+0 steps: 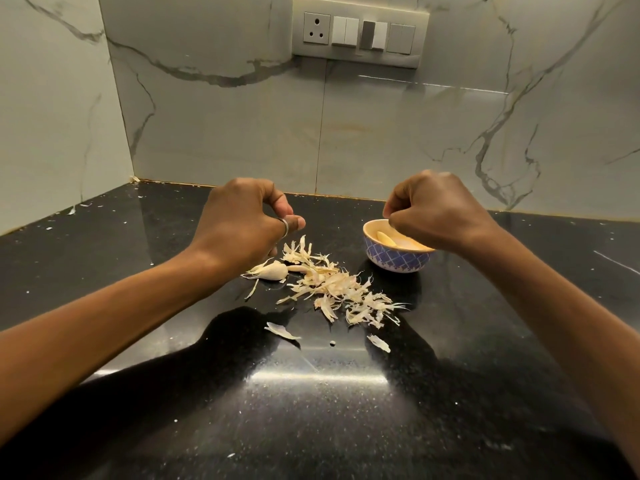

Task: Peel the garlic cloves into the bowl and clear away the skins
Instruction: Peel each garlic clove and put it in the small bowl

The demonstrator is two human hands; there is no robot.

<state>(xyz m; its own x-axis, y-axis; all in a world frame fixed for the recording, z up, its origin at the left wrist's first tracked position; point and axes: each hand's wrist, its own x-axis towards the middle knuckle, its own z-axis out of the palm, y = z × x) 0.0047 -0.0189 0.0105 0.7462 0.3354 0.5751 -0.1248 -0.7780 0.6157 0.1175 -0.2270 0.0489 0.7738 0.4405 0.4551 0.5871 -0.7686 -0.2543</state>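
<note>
A small blue-patterned bowl stands on the black counter at centre right, with a peeled garlic clove inside. My right hand hovers over the bowl's rim, fingers curled down, with nothing seen in them. My left hand, wearing a ring, is held above the counter with its fingers curled toward the thumb and nothing visible between them. Just below it lies an unpeeled clove. A loose heap of garlic skins spreads from that clove toward the front of the bowl.
Two stray skin flakes lie nearer to me on the glossy black counter. Marble walls close off the back and left side. A switch panel is mounted on the back wall.
</note>
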